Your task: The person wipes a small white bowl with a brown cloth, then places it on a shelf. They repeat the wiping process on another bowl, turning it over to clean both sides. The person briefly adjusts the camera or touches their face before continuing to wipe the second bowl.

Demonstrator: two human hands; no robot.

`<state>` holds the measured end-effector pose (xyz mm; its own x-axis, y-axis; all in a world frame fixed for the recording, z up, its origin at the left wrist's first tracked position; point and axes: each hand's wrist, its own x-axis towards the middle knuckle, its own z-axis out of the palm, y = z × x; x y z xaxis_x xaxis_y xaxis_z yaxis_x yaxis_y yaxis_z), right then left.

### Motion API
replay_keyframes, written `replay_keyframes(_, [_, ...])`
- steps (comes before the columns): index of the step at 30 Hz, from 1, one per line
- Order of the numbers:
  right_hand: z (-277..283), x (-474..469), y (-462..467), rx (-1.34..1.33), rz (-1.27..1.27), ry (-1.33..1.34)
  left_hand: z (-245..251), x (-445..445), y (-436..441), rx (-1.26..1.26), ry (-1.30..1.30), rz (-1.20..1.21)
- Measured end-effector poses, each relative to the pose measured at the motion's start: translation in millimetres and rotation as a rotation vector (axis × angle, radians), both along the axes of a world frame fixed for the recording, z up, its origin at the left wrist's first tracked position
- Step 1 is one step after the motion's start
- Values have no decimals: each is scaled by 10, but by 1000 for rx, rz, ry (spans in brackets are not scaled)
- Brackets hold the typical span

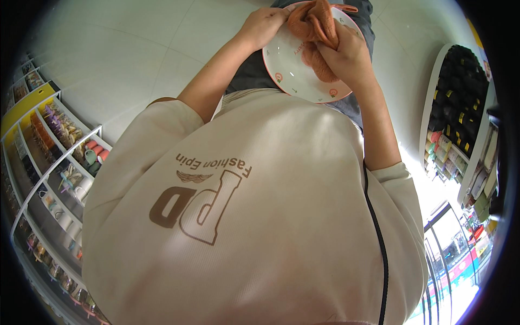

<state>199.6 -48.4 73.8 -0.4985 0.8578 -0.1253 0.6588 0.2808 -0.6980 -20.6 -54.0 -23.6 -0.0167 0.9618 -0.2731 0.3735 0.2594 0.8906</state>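
A white plate or shallow bowl [290,77] with a pink rim and small printed decorations is at the top of the head view, over dark trousers. My left hand [266,26] grips its rim on the left side. An orange-brown plush cloth [315,24] lies bunched over the plate, its upper part twisted and a lower part resting on the inner surface. My right hand [345,55] is closed on the cloth at the plate's right side. Some fingertips are hidden behind the cloth and the rim.
White wire shelving [61,152] with many small goods stands at the left. At the right are a white-edged rack of black items [459,97] and rolled goods [445,150]. Pale floor tiles [122,53] lie beyond my arms. A black cord hangs down my shirt.
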Motion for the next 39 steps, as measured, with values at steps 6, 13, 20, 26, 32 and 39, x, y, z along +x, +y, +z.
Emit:
replay_keyframes(6, [-39, 35, -45, -181, 317, 60, -19, -5, -51, 38, -307, 14])
replay_keyframes(13, [24, 44, -46, -69, 109, -50, -209, -40, -25, 152, -230, -42])
replay_keyframes(20, [5, 32, -42, -11, 25, 42, -102, -21, -40, 72, -260, 15])
replay_keyframes(26, [-58, 78, -3, -192, 455, -72, -160, -36, -16, 103, -179, -5])
replay_keyframes(32, [-50, 76, -36, -65, 30, 52, -206, -42, -23, 193, -91, -30])
replay_keyframes(39, [-29, 78, -40, -265, 422, -15, -144, -57, -29, -154, -245, -21])
